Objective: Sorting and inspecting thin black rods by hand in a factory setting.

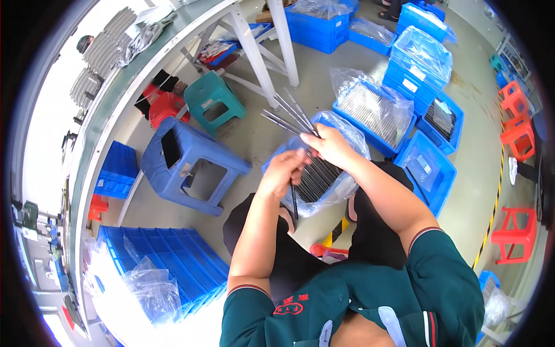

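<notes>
My right hand is closed around a fan of several thin dark metal rods that stick up and to the left. My left hand is just below it, pinching one thin dark rod that hangs downward. Both hands hover over a blue bin lined with clear plastic and filled with more rods, which sits on the floor between my knees.
A blue plastic stool with a dark phone on top stands to the left, a teal stool behind it. More blue bins of rods lie to the right. Stacked blue trays sit lower left. A long workbench runs along the left. Red stools stand right.
</notes>
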Motion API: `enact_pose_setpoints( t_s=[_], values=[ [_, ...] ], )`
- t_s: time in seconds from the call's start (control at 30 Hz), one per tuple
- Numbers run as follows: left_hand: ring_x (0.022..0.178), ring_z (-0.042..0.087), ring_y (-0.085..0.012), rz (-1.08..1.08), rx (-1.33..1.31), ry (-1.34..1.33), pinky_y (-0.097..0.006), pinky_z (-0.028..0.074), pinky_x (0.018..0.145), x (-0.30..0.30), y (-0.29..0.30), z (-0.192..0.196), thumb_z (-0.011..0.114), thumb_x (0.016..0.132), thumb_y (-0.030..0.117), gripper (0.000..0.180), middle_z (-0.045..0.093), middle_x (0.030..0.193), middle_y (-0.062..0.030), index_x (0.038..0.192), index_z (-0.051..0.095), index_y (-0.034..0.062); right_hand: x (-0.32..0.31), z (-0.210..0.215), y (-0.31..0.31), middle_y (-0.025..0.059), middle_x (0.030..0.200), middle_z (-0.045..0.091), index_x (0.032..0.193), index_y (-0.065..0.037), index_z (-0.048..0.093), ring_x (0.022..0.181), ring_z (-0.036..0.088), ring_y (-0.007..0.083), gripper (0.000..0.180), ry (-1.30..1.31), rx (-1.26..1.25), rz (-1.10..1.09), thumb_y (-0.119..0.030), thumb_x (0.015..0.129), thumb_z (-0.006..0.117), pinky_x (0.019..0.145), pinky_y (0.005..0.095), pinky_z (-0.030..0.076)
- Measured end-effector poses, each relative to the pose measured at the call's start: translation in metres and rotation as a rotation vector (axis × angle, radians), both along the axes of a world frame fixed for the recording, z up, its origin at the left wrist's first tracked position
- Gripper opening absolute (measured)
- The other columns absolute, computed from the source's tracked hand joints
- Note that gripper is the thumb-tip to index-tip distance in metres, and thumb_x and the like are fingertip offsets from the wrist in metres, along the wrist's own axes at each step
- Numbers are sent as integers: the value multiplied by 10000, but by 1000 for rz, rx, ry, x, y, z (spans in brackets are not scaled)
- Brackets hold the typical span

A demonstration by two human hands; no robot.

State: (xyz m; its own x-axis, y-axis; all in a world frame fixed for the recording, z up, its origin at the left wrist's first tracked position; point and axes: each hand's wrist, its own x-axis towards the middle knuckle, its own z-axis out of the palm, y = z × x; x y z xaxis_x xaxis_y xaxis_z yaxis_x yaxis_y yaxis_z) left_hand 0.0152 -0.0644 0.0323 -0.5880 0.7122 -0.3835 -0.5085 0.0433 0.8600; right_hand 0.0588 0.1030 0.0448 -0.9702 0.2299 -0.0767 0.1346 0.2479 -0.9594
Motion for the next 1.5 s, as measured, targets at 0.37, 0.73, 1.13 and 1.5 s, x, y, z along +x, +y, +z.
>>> enact_pose_setpoints(
  t_s=[0.37, 0.73, 1.13, 1.5],
  values=[
    [595, 394, -112, 667, 542, -166, -257, 339, 532, -40, -14, -3, 540, 905, 328, 293, 504, 746, -28, 891, 578, 38, 18, 12, -10, 8, 596, 507, 909, -32, 499, 435, 424, 51, 181, -261, -311, 201, -180, 862, 593, 369, 194, 318],
    [548, 405, -97, 665, 482, -32, -237, 320, 480, -25, 10, 3, 530, 916, 275, 257, 518, 725, -28, 843, 580, 33, 15, 12, -10, 17, 609, 475, 837, -54, 450, 411, 387, 61, 178, -292, -452, 175, -182, 880, 566, 345, 212, 279],
    [446, 391, -75, 513, 428, 14, -215, 307, 406, -1, 32, -1, 509, 926, 288, 265, 500, 601, -6, 831, 566, 46, 5, 11, -11, 70, 630, 581, 880, 13, 521, 475, 560, 143, 254, -144, -477, 46, -239, 890, 556, 427, 260, 485],
    [447, 332, -54, 39, 223, -191, -187, 246, 396, 18, 36, -3, 502, 928, 293, 279, 536, 693, -31, 870, 570, 29, -5, 7, 23, -40, 479, 388, 808, -23, 545, 375, 379, 60, 263, -90, -598, 35, -255, 808, 669, 340, 228, 255]
  ],
)
